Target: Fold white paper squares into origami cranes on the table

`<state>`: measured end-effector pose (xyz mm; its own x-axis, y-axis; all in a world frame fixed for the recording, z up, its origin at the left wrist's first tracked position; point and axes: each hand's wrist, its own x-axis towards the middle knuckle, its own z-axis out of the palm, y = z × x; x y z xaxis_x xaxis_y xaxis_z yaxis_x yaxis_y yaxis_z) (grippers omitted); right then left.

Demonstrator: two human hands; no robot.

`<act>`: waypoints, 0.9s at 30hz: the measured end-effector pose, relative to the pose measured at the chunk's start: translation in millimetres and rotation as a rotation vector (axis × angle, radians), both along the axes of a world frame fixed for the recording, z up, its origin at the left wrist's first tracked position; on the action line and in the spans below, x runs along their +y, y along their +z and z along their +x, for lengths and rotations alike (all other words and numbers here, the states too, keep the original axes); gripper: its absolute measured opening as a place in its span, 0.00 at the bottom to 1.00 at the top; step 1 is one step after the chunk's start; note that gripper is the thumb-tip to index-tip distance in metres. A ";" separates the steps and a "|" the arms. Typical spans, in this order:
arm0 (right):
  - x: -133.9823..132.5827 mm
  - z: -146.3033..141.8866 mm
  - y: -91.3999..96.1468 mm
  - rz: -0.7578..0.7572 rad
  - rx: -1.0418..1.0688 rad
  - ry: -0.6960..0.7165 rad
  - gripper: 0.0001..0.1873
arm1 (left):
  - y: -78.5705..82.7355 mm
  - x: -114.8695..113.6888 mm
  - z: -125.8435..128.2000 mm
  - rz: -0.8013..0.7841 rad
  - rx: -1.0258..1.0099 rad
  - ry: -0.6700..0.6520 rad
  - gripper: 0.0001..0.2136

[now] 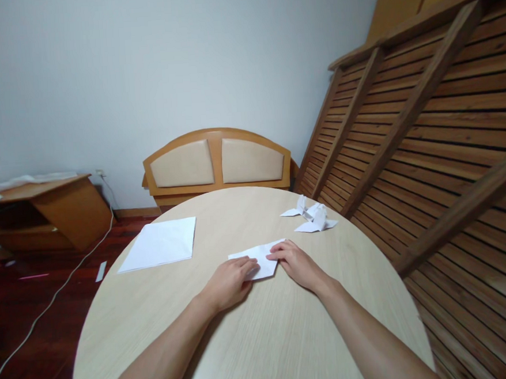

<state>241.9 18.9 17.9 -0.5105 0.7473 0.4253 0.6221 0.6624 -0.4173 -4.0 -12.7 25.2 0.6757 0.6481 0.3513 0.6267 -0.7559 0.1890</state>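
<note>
A pale, round wooden table (315, 335) fills the space beneath the fingers, in a room with a plain wall (209, 60). The folded white paper (264, 265) lies on the tabletop, directly under and between the two sets of fingertips. The left hand (231, 280) has its fingers bent over the paper's left part; the right hand (299, 264) has its fingers curled onto the right end. Both touch the paper, but whether either pinches it or merely presses, I cannot tell. Just beyond the right fingers, toward the far right rim, sit white folded-paper shapes (318, 219) with pointed flaps. Well to the left of the left fingers lies flat white paper (161, 242). Straight ahead of the fingertips, past the table, stands a padded headboard (216, 157); far to their right leans a slatted wooden panel (431, 142).
</note>
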 end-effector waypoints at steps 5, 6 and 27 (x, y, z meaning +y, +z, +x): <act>-3.2 -8.7 -5.4 -0.029 0.003 -0.006 0.22 | -0.1 -2.5 3.2 0.019 0.014 -0.027 0.13; -4.9 -11.0 -5.8 -0.046 -0.012 -0.012 0.22 | 0.9 -3.0 4.0 0.027 0.009 -0.034 0.13; -8.4 -14.0 -7.7 -0.253 -0.271 -0.151 0.31 | -1.2 -4.3 3.0 -0.049 0.005 -0.108 0.22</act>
<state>227.9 10.4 10.2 -0.4552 0.8865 0.0833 0.8146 0.4524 -0.3629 -1.0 -17.1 24.0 0.7443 0.5873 0.3179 0.5427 -0.8094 0.2244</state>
